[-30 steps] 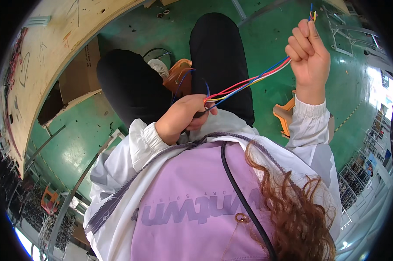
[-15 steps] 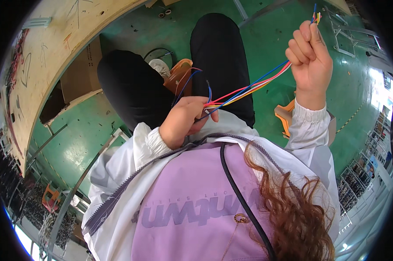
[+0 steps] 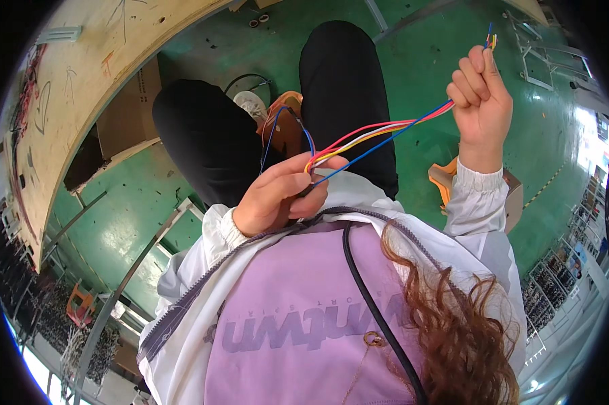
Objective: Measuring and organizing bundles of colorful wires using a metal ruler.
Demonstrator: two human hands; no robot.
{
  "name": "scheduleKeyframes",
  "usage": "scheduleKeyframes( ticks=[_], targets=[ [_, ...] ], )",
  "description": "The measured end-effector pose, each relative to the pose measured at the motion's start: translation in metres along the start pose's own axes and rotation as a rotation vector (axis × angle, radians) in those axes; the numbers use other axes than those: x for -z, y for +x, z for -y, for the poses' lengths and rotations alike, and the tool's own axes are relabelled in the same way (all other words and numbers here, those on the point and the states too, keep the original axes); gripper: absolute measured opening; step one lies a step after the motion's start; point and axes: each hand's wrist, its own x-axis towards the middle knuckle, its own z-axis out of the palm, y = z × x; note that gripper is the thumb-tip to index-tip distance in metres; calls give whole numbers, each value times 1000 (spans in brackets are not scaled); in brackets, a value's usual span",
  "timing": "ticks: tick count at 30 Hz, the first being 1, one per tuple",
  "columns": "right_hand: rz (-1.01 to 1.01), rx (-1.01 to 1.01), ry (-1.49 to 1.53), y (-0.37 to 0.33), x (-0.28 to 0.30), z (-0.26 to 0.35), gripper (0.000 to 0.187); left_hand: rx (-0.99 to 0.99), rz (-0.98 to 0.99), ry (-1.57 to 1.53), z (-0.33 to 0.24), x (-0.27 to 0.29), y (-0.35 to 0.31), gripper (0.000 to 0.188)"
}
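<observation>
Currently, bench (image 3: 88,64) at 10 o'clock, left hand (image 3: 281,192) near centre, curled around multicoloured wires (image 3: 422,119), their length spanning both hands toward 2 o'clock, right hand (image 3: 481,98) at 2 o'clock, clenched around the wires, wire ends (image 3: 490,40) protruding above.

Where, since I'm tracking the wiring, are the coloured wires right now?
In the head view, the wires stretch from the left hand, near the centre, across the right leg to the right hand, upper right.
</observation>
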Motion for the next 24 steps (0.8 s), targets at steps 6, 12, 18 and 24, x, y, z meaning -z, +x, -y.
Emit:
scheduleKeyframes(
  ticks=[6, 12, 18, 24],
  targets=[
    [20, 4, -44, -6, -6, 5, 25, 191, -194, 219, -5, -9, 11, 33],
    [109, 18, -121, -13, -27, 4, 24, 173, -282, 510, 7, -6, 17, 31],
    [-96, -37, -91, -2, 0, -9, 25, 152, -35, 408, 5, 4, 17, 40],
    [-37, 23, -54, 7, -5, -4, 25, 185, 121, 81, 7, 5, 20, 53]
  ],
)
